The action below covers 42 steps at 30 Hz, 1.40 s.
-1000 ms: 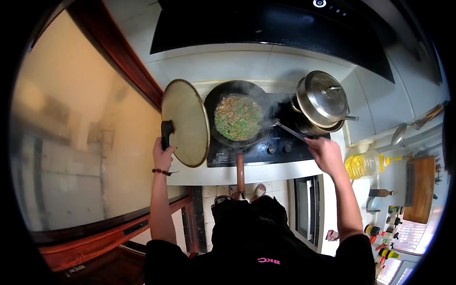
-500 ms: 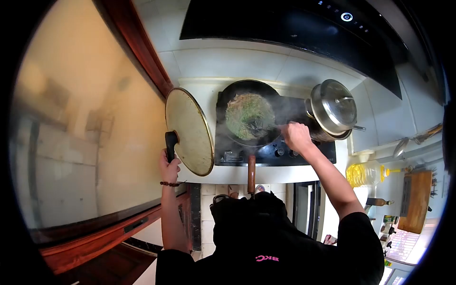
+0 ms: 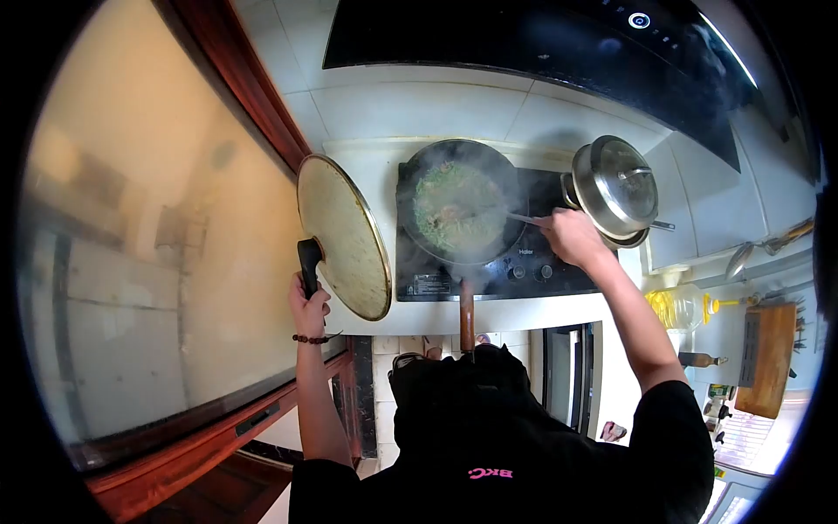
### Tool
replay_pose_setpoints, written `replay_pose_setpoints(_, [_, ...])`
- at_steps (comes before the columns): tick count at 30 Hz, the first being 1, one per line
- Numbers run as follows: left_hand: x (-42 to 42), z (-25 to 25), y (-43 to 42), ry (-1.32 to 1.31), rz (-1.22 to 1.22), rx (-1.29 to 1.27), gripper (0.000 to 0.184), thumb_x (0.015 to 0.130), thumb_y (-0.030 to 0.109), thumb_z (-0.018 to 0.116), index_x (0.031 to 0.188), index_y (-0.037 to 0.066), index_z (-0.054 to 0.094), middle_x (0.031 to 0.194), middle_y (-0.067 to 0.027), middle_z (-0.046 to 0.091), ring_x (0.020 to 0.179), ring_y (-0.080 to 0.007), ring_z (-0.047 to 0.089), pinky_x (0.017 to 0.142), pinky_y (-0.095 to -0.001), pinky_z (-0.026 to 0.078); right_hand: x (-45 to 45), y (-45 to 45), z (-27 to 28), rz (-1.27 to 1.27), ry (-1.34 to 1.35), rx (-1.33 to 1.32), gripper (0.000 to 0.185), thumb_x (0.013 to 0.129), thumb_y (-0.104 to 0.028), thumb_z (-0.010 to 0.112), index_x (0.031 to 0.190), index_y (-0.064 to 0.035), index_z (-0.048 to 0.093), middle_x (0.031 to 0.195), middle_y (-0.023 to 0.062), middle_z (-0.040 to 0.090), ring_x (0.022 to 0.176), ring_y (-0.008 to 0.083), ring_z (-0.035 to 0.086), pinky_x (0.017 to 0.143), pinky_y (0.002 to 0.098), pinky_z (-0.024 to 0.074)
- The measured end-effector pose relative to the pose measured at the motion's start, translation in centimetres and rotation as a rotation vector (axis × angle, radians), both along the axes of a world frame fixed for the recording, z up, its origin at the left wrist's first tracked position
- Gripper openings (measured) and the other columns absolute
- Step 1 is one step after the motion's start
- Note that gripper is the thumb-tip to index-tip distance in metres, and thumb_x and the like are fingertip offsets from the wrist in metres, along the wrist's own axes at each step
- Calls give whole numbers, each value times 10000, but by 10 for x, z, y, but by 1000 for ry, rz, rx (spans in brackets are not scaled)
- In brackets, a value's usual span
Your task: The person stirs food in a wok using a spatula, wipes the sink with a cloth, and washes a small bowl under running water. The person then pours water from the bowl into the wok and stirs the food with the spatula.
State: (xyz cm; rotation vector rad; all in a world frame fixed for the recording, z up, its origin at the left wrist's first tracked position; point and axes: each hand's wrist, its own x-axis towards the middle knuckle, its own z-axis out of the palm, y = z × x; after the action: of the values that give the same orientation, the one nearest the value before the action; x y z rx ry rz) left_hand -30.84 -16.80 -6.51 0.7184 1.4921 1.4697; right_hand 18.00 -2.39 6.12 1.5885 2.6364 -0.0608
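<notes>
My left hand (image 3: 309, 304) is closed around the black handle of a round pan lid (image 3: 349, 240), which I hold upright on edge to the left of the stove. My right hand (image 3: 574, 236) grips a spatula (image 3: 524, 218) whose far end reaches into the wok (image 3: 417, 236). Steam veils that end, so its blade is hard to make out. Inside the wok lies a mix of green shredded vegetable and reddish-brown bits (image 3: 463, 196). The wok's wooden handle (image 3: 467, 319) points toward my body.
A lidded steel pot (image 3: 615, 192) stands on the right side of the black stove (image 3: 428, 286). Above hangs a dark range hood (image 3: 489, 39). An oil jug (image 3: 676, 309) and a wooden cutting board (image 3: 768, 360) are at the right. A glass panel (image 3: 175, 227) borders the left.
My right hand has moved right and slightly up, drawing the spatula toward the wok's right side. The food has shifted. My left hand still holds the lid in nearly the same place.
</notes>
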Motion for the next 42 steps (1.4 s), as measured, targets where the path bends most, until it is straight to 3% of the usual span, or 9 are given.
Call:
replay_pose_setpoints(5, [-1, -6, -2, -26, -8, 26, 293, 779, -65, 568, 1033, 75, 525, 799, 20, 503, 558, -47, 445, 410, -194, 327, 17, -19, 18, 86, -136, -76, 239, 892, -145, 624, 1076, -135, 776, 830, 166, 685, 755, 354, 694, 665, 469, 550])
replay_pose_setpoints(13, [-4, -17, -11, -81, -2, 23, 301, 770, -67, 567, 1033, 71, 517, 783, -4, 504, 530, -74, 449, 403, -221, 344, -36, 10, -23, -84, 76, 81, 251, 896, -157, 605, 1099, -148, 752, 857, 178, 683, 775, 373, 697, 655, 487, 552])
replay_pose_setpoints(20, [4, -14, -16, -108, 8, 24, 260, 789, -43, 557, 992, 111, 505, 762, 26, 469, 528, -56, 393, 409, -208, 314, -55, 31, -68, 71, 47, 29, 120, 792, -126, 649, 861, -79, 736, 797, 205, 705, 787, 384, 714, 682, 484, 580])
replay_pose_setpoints(22, [4, -13, -20, -106, 7, 9, 260, 790, -44, 550, 993, 112, 503, 758, 26, 467, 528, -53, 391, 409, -206, 311, -35, 25, -23, 63, -102, -109, 273, 862, -124, 616, 1097, -122, 754, 829, 191, 661, 766, 380, 684, 668, 495, 555])
replay_pose_setpoints(29, [-2, -18, -24, -107, -10, 40, 282, 783, -59, 543, 1017, 95, 508, 748, 12, 484, 513, -59, 407, 405, -212, 319, 14, -14, 27, 100, -131, -42, 279, 896, -159, 637, 1142, -148, 767, 794, 140, 630, 721, 337, 651, 639, 451, 524])
replay_pose_setpoints(32, [-4, -22, -25, -131, -12, 48, 307, 779, -68, 555, 1043, 83, 515, 742, 2, 496, 500, -69, 427, 396, -222, 333, 7, -26, -2, 162, -124, -105, 357, 856, -137, 642, 1199, -160, 740, 828, 153, 642, 708, 342, 673, 620, 453, 538])
replay_pose_setpoints(36, [-1, -20, -21, -126, 0, 73, 304, 777, -69, 557, 1037, 81, 512, 722, 4, 491, 495, -71, 426, 393, -224, 331, -21, -14, -44, -15, -56, 0, 409, 858, -86, 599, 1247, -159, 704, 866, 168, 657, 720, 358, 686, 630, 464, 555])
replay_pose_setpoints(40, [1, -15, -28, -113, -29, 63, 241, 799, -22, 555, 1004, 99, 511, 741, 28, 469, 528, -51, 410, 409, -208, 318, -50, 0, -40, -132, 45, 113, 460, 831, -62, 600, 1277, -146, 676, 895, 181, 666, 713, 363, 694, 631, 469, 564])
replay_pose_setpoints(42, [4, -14, -24, -112, -26, 86, 242, 799, -25, 556, 1002, 98, 509, 738, 29, 468, 527, -51, 409, 407, -210, 319, -50, 11, -66, -10, 61, 121, 440, 872, -70, 584, 1301, -138, 656, 852, 180, 644, 700, 378, 673, 626, 486, 547])
